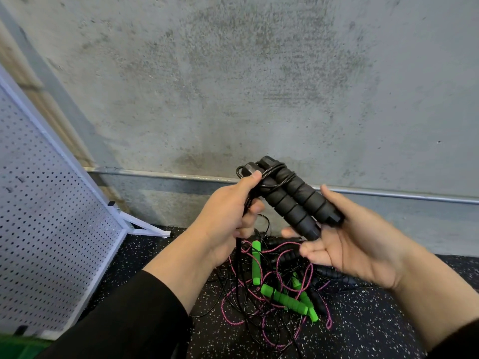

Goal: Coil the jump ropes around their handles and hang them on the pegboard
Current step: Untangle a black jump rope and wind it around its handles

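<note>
Two black foam handles [298, 200] lie side by side, held up in front of a grey concrete wall [259, 73], tilted so their capped ends point up and to the left. A few turns of thin black cord [272, 177] cross the upper ends of the handles.

The left hand [230, 213] grips the cord just beside the handle tops, thumb pressed on the upper end and fingers curled around the strand, which drops straight down from the fist toward the floor. The right hand [347, 244] cups the lower ends of the handles, palm up, fingers loosely bent beneath them and the thumb raised beside the outer handle. The two hands are near each other but apart, joined only through the handles.

Below them, on the speckled black rubber floor [375, 327], sits a tangled heap: bright green handles [282, 299], a pink braided rope [272, 317], more black cord and dark handles, all overlapping.

The white pegboard [51, 216] stands at the left, leaning, its framed right edge running diagonally down to a white foot [147, 229] on the floor near the wall base. A metal conduit [181, 176] runs along the wall just behind the hands. Open floor lies between the pegboard's edge and the heap.
</note>
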A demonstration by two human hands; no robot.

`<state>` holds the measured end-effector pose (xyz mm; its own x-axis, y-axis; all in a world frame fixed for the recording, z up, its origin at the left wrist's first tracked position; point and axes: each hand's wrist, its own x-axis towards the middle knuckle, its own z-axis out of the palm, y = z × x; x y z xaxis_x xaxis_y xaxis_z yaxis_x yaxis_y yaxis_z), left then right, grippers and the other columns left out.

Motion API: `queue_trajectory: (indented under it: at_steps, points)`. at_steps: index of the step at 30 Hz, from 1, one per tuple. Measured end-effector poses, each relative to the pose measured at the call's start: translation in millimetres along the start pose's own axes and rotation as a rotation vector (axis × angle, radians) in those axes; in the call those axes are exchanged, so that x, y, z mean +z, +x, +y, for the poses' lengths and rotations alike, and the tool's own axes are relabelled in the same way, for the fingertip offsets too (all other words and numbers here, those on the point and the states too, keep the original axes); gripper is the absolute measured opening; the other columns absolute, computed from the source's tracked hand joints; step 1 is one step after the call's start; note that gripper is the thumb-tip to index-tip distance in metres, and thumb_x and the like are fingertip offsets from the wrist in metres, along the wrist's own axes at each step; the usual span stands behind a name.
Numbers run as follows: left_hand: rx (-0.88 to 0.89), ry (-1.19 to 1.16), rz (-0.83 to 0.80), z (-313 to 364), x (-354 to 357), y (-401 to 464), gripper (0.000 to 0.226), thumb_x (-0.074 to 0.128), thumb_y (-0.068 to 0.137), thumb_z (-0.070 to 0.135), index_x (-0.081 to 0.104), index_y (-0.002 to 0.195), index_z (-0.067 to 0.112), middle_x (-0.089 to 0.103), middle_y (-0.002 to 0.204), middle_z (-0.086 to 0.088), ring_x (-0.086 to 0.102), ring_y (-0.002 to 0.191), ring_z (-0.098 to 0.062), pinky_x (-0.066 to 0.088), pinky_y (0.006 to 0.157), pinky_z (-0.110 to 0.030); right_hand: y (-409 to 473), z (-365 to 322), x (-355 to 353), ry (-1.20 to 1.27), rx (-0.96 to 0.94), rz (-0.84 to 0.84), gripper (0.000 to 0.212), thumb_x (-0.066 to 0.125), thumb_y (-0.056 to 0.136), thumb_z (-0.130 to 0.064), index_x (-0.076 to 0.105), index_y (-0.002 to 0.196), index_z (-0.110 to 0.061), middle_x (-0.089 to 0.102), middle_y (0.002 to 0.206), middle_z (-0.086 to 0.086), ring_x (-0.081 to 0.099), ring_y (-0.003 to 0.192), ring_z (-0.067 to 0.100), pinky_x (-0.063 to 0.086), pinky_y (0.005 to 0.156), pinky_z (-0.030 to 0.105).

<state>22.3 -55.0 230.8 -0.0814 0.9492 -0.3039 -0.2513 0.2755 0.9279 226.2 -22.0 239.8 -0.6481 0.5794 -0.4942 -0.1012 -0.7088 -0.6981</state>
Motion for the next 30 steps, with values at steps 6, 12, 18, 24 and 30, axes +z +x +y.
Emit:
queue_trajectory:
  at_steps: [6, 12, 18, 24, 30]
  points:
    - [-0.030, 0.002, -0.052, 0, -4, 1, 0.039, 0.053, 0.096, 0.062, 0.061, 0.092, 0.024, 0.045, 0.068, 0.003, 0.018, 0.050, -0.009, 0.014, 0.045, -0.023, 9, 5, 1, -0.002, -0.222, -0.035, 0.054, 0.053, 0.096, -0.046, 0.062, 0.133, -0.007, 0.052, 0.088, 0.017, 0.039, 0.062, 0.017, 0.042, 0.053, 0.026]
    - [-0.158, 0.069, -0.058, -1, -3, 0, 0.081, 0.044, 0.087, 0.080, 0.064, 0.124, 0.010, 0.047, 0.065, 0.004, 0.018, 0.046, -0.009, 0.016, 0.041, -0.021, 13, 10, 6, -0.433, -0.518, 0.352, 0.021, 0.054, 0.102, -0.034, 0.075, 0.100, -0.027, 0.055, 0.086, 0.009, 0.047, 0.064, 0.017, 0.044, 0.061, 0.036]
    - [-0.195, 0.079, -0.059, -1, 2, -2, 0.088, 0.041, 0.087, 0.082, 0.065, 0.124, 0.005, 0.046, 0.060, 0.005, 0.018, 0.045, -0.008, 0.013, 0.041, -0.022, 14, 4, -5, -1.059, -0.580, 0.495, 0.021, 0.063, 0.097, -0.035, 0.061, 0.113, -0.048, 0.061, 0.069, -0.032, 0.058, 0.065, -0.007, 0.037, 0.058, 0.007]
    - [-0.193, 0.040, -0.055, -4, 3, 3, 0.083, 0.042, 0.085, 0.084, 0.068, 0.109, 0.009, 0.043, 0.063, 0.005, 0.017, 0.044, -0.007, 0.015, 0.039, -0.020, 21, 14, -5, -1.224, -0.643, 0.534, 0.053, 0.078, 0.085, -0.033, 0.057, 0.130, -0.051, 0.058, 0.115, -0.008, 0.055, 0.107, 0.007, 0.037, 0.089, 0.014]
    - [-0.184, 0.010, 0.043, -9, 7, 0, 0.051, 0.059, 0.085, 0.074, 0.055, 0.079, 0.023, 0.043, 0.061, 0.004, 0.018, 0.044, -0.008, 0.015, 0.040, -0.021, 21, 18, 2, -1.457, -0.701, 0.557, 0.069, 0.082, 0.081, -0.036, 0.050, 0.141, -0.050, 0.043, 0.107, -0.013, 0.049, 0.102, 0.008, 0.031, 0.089, 0.014]
